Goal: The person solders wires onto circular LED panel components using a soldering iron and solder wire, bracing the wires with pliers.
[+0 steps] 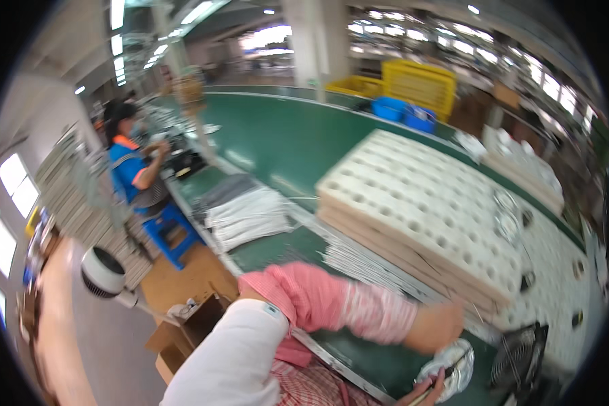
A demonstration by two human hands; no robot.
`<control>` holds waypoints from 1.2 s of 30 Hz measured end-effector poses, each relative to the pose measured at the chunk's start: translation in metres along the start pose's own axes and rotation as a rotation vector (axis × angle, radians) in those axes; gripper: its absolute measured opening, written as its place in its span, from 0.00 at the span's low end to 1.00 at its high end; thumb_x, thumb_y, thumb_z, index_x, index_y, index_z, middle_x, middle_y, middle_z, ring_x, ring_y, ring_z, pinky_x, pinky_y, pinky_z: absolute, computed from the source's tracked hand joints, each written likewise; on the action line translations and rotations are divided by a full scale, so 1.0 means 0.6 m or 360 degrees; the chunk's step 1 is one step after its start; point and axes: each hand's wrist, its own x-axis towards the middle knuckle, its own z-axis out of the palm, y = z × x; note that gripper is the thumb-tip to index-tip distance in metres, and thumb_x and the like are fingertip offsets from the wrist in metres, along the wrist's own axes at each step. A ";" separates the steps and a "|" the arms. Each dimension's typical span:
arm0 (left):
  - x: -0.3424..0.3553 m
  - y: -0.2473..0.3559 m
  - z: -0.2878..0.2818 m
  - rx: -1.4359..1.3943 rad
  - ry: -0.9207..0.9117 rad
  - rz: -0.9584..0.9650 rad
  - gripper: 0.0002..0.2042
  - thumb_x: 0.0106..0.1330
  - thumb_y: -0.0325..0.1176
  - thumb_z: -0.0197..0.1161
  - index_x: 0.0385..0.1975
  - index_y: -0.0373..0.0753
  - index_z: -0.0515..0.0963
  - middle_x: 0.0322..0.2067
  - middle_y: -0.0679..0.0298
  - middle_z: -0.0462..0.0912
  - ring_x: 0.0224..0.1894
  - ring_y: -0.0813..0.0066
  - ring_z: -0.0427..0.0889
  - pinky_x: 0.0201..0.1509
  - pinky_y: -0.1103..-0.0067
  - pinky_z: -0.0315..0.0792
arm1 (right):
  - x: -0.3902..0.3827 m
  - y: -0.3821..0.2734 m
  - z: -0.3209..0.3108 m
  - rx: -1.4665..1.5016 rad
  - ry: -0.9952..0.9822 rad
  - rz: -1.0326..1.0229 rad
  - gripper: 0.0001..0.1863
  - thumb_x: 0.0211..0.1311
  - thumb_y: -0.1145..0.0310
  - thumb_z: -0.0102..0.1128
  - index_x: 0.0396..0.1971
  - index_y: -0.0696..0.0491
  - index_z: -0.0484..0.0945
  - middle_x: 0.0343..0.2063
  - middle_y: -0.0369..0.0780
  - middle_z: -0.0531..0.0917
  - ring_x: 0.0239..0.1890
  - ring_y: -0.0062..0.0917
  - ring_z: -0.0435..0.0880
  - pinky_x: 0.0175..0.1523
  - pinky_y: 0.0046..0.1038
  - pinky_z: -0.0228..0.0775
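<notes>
And my right hand (pixel 432 392) has its fingers closed on a shiny silver thing (pixel 460 369) over the green counter (pixel 375 358)! Left hand (pixel 438 328) just beyond, too blurred to tell its grip. Stacked white trays (pixel 413 196) crowd ahead; a black fan-like thing (pixel 514 358) hems in the right.

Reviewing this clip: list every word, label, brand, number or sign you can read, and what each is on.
None can be read.
Small dark patch on the white cloth sleeve: too small to tell if it bears writing.
Shiny silver rounded object: blurred, nothing legible.
Yellow plastic crate and white-and-black fan: nothing legible.
</notes>
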 end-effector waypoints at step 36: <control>-0.335 -0.044 -0.072 -0.0251 -0.0158 -0.1114 0.11 0.58 0.26 0.63 0.42 0.42 0.79 0.40 0.66 0.80 0.41 0.67 0.79 0.48 0.71 0.67 | -0.017 -0.023 0.036 -0.0561 -0.0619 -0.0468 0.26 0.46 0.66 0.78 0.47 0.49 0.78 0.51 0.50 0.77 0.56 0.49 0.74 0.66 0.50 0.61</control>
